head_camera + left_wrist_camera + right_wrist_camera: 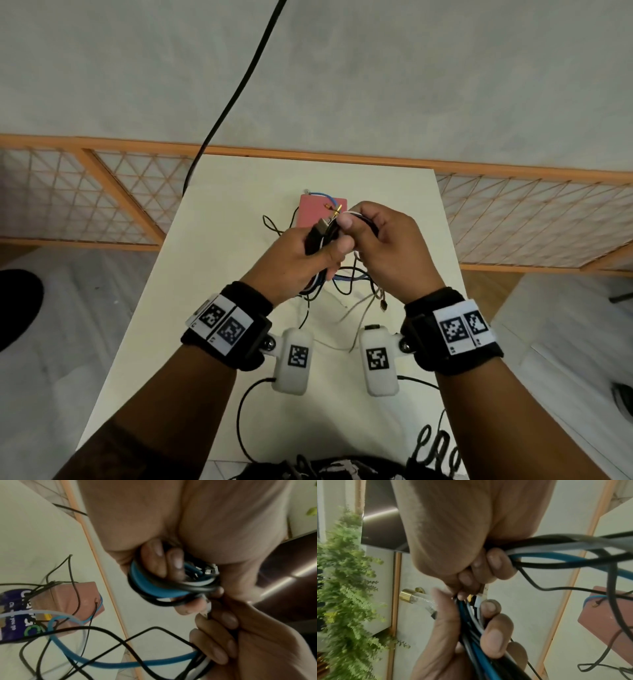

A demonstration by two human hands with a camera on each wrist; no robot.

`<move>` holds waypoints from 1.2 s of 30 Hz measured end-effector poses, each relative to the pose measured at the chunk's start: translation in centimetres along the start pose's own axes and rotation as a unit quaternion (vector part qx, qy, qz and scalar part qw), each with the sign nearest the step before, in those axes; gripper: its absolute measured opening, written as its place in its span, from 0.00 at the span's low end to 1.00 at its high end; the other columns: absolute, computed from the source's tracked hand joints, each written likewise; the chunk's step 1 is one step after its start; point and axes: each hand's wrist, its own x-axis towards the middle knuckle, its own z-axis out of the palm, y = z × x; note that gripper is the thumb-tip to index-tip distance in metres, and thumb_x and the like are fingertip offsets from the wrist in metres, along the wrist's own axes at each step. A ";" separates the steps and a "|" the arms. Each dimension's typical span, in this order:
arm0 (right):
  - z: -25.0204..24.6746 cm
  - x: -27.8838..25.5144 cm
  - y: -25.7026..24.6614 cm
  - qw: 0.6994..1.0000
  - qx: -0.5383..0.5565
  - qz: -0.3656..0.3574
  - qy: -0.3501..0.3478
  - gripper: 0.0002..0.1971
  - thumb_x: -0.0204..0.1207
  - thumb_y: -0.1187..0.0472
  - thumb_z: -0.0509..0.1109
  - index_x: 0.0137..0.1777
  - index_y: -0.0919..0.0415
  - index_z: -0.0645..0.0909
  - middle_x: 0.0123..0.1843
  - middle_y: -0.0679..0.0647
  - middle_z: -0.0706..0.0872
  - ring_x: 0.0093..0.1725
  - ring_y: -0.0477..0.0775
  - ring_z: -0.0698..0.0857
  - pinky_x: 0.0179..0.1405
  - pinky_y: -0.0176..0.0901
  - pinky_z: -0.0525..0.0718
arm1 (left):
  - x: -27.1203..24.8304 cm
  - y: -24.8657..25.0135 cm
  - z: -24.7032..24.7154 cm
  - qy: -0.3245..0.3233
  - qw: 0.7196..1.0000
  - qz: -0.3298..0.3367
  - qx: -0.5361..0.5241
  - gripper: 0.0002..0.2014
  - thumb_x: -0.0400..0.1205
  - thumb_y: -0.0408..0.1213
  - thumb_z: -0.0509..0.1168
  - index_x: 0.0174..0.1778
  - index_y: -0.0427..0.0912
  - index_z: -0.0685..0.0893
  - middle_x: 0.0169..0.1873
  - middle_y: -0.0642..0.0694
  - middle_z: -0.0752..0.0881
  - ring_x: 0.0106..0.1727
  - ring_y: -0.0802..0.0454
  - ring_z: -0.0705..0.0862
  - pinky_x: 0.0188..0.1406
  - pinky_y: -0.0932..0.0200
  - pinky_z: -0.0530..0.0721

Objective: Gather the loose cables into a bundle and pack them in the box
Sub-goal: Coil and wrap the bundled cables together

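Left hand: the left hand (301, 253) is raised above the surface, fingers curled round a gathered handful of cables (325, 236); black, blue and white strands pass through its fist.
Right hand: the right hand (383, 246) sits just beside the left hand, touching it, fingers and thumb curled round the same cables; a blue and black loop wraps over its fingers (159, 558) in the left wrist view.
Cable ends: a dark plug and a small brass-coloured tip stick up out of the grasp, between the two hands.
Loose strands: from under the hands the rest of the cables hang down to the surface (239, 308) and spread in thin black, blue and pale loops, nearer the person than the hands.
Box: the pink box (315, 209) lies on the surface just beyond the hands, partly hidden by them; a blue wire and a thin black one lie across it.
Screen: a wooden lattice screen (102, 195) stands behind the box, along the far edge of the surface.
Overhead lead: a thick black lead (239, 89) runs down past the screen, left of the box.
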 end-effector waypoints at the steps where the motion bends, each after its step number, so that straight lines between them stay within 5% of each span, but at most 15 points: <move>1: 0.0 0.0 -0.2 1.000 -0.001 0.004 0.008 0.13 0.85 0.52 0.69 0.42 0.58 0.85 0.33 0.51 0.87 0.32 0.50 0.82 0.36 0.49 0.81 | 0.1 -0.1 -0.1 0.000 1.000 0.001 0.006 0.23 0.82 0.63 0.64 0.38 0.46 0.85 0.26 0.50 0.83 0.33 0.52 0.81 0.45 0.50 0.81; 4: -0.1 0.0 -0.8 0.999 0.042 0.021 0.014 0.09 0.83 0.52 0.71 0.49 0.58 0.83 0.30 0.43 0.85 0.28 0.42 0.80 0.34 0.42 0.77 | 0.6 -0.2 -0.5 -0.007 1.000 -0.016 -0.017 0.25 0.85 0.57 0.64 0.44 0.34 0.83 0.26 0.50 0.81 0.34 0.51 0.80 0.48 0.45 0.83; 6: -0.5 -0.1 -1.1 0.997 0.076 0.025 -0.006 0.12 0.83 0.55 0.72 0.60 0.58 0.77 0.31 0.44 0.87 0.27 0.48 0.82 0.33 0.43 0.80 | 0.4 -0.2 -0.8 -0.015 0.998 -0.033 -0.046 0.23 0.89 0.52 0.64 0.47 0.32 0.83 0.27 0.49 0.80 0.33 0.53 0.79 0.40 0.57 0.81; 10: -1.3 -0.3 -1.0 0.997 0.061 -0.006 -0.048 0.29 0.79 0.63 0.76 0.75 0.51 0.66 0.61 0.44 0.83 0.45 0.45 0.89 0.49 0.37 0.86 | 0.1 -0.9 -1.3 0.001 0.991 -0.035 -0.129 0.21 0.86 0.53 0.67 0.39 0.36 0.86 0.26 0.48 0.78 0.34 0.52 0.80 0.50 0.54 0.79; 12: -1.4 -0.3 -0.6 0.998 0.050 0.019 -0.046 0.28 0.80 0.63 0.75 0.75 0.52 0.68 0.66 0.47 0.80 0.44 0.42 0.89 0.46 0.32 0.83 | 0.1 -0.8 -1.0 0.027 0.983 -0.035 -0.180 0.20 0.88 0.47 0.65 0.42 0.32 0.89 0.22 0.50 0.75 0.39 0.49 0.84 0.58 0.51 0.82; 14: -1.4 -0.1 0.2 0.997 0.000 0.034 -0.064 0.16 0.83 0.60 0.72 0.69 0.53 0.77 0.59 0.49 0.87 0.48 0.43 0.89 0.49 0.36 0.83 | 0.3 -0.4 -0.7 0.057 0.965 -0.030 -0.255 0.19 0.90 0.41 0.62 0.35 0.43 0.89 0.19 0.51 0.71 0.39 0.43 0.84 0.56 0.48 0.85; 16: -1.2 -0.2 0.7 0.993 -0.058 0.027 -0.095 0.07 0.87 0.57 0.66 0.60 0.54 0.83 0.51 0.48 0.91 0.50 0.46 0.89 0.52 0.43 0.84 | 0.6 -0.1 -0.5 0.072 0.939 -0.023 -0.334 0.19 0.92 0.39 0.59 0.34 0.43 0.79 0.18 0.52 0.71 0.27 0.49 0.79 0.48 0.45 0.83; 20: 0.3 -0.9 1.2 0.988 0.052 0.049 -0.139 0.14 0.90 0.53 0.57 0.49 0.57 0.82 0.44 0.44 0.91 0.50 0.46 0.89 0.55 0.40 0.81 | 1.1 1.2 -0.3 0.098 0.907 -0.016 -0.410 0.23 0.94 0.41 0.52 0.32 0.43 0.75 0.20 0.50 0.74 0.19 0.54 0.76 0.29 0.54 0.73; 23: 1.1 -1.4 1.6 0.988 0.031 0.050 -0.145 0.17 0.91 0.49 0.54 0.45 0.52 0.80 0.40 0.50 0.90 0.50 0.56 0.89 0.60 0.54 0.82 | 1.3 1.9 -0.5 0.117 0.903 -0.009 -0.414 0.25 0.94 0.41 0.51 0.32 0.45 0.82 0.23 0.49 0.76 0.17 0.54 0.77 0.21 0.59 0.79; 25: 1.5 -1.5 1.6 0.993 0.038 0.058 -0.101 0.17 0.90 0.48 0.55 0.44 0.55 0.76 0.31 0.49 0.83 0.36 0.59 0.87 0.48 0.62 0.84 | 1.3 1.6 -0.7 0.139 0.927 -0.012 -0.348 0.22 0.92 0.44 0.57 0.33 0.50 0.86 0.28 0.48 0.79 0.20 0.54 0.77 0.31 0.50 0.88; 27: 2.1 -1.3 1.3 0.997 0.029 0.057 -0.050 0.16 0.90 0.48 0.55 0.42 0.51 0.73 0.26 0.44 0.75 0.25 0.50 0.77 0.32 0.56 0.81 | 1.4 1.1 -0.8 0.141 0.957 -0.018 -0.251 0.16 0.86 0.51 0.64 0.39 0.47 0.87 0.30 0.47 0.84 0.26 0.50 0.83 0.46 0.34 0.89; 30: 2.8 -1.1 0.7 0.997 -0.047 0.035 -0.052 0.15 0.91 0.49 0.54 0.40 0.45 0.70 0.28 0.43 0.76 0.25 0.41 0.76 0.29 0.39 0.72 | 1.5 1.3 -0.2 0.123 0.975 -0.022 -0.185 0.13 0.81 0.52 0.67 0.51 0.48 0.89 0.34 0.51 0.91 0.40 0.51 0.91 0.47 0.51 0.88; 33: 3.0 -0.9 0.0 0.990 -0.103 0.036 -0.087 0.13 0.92 0.56 0.52 0.44 0.49 0.71 0.35 0.50 0.83 0.33 0.48 0.83 0.33 0.47 0.77 | 1.6 1.8 0.4 0.107 0.984 -0.021 -0.142 0.09 0.81 0.51 0.72 0.45 0.52 0.94 0.32 0.54 0.92 0.38 0.56 0.91 0.43 0.58 0.85; 36: 2.8 -0.8 -0.1 0.985 -0.132 0.028 -0.103 0.10 0.92 0.57 0.51 0.48 0.54 0.69 0.30 0.45 0.76 0.28 0.46 0.75 0.30 0.43 0.71 | 1.8 1.9 0.5 0.128 0.978 -0.042 -0.158 0.09 0.84 0.42 0.72 0.43 0.42 0.93 0.32 0.54 0.92 0.36 0.57 0.90 0.42 0.60 0.86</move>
